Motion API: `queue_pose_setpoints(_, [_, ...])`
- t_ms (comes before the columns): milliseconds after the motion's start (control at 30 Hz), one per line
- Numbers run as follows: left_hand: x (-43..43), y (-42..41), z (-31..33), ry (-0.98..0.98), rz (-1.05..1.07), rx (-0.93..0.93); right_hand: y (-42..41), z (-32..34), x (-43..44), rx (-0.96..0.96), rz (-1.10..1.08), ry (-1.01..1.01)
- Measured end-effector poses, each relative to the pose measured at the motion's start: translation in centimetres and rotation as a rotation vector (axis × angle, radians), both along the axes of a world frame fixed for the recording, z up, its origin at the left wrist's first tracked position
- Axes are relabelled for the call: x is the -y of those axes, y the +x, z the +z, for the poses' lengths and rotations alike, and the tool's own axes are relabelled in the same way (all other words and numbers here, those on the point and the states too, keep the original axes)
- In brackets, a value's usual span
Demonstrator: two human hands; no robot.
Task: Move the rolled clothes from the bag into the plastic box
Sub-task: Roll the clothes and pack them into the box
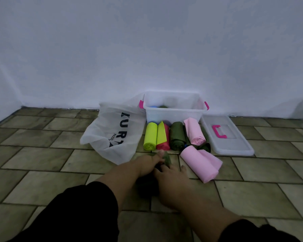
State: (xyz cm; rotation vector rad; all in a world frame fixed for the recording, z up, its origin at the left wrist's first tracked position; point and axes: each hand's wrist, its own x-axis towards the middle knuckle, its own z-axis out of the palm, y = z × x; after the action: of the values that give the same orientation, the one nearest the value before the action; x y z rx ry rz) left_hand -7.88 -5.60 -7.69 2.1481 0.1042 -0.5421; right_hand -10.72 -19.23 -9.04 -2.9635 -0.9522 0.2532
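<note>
Two rolls [163, 106] sit in the box [175, 111], several wait on the floor [42, 154], and left hand [147, 163] and right hand [172, 174] grip a green roll [167, 158].

Left hand [148, 163], right hand [171, 175] hold dark green roll [167, 160] on floor [42, 154]; bag [112, 135] left of plastic box [173, 114].

Clothes rolls [164, 137] before open-topped box [175, 111]

dim, bluish, soft-focus view with curved edges.
</note>
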Motion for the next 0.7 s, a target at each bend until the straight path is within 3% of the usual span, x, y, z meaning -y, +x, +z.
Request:
queue_pose_setpoints(333, [-0.1,0.4,-0.8,0.001,-0.005,0.001,0.8,1.4,1.4,0.089,0.101,0.12])
queue_pose_setpoints(567, [0.0,0.3,-1.1,0.162,-0.098,0.049,3.0,1.5,1.6,-0.211,-0.05,0.135])
queue_pose_setpoints(633, [-0.2,-0.1,-0.9,0.201,-0.129,0.15,3.4,1.2,1.6,-0.28,-0.082,0.168])
queue_pose_setpoints(700, [-0.5,-1.1,-0.9,0.25,-0.127,0.368,3.7,1.0,1.6,-0.307,-0.084,0.181])
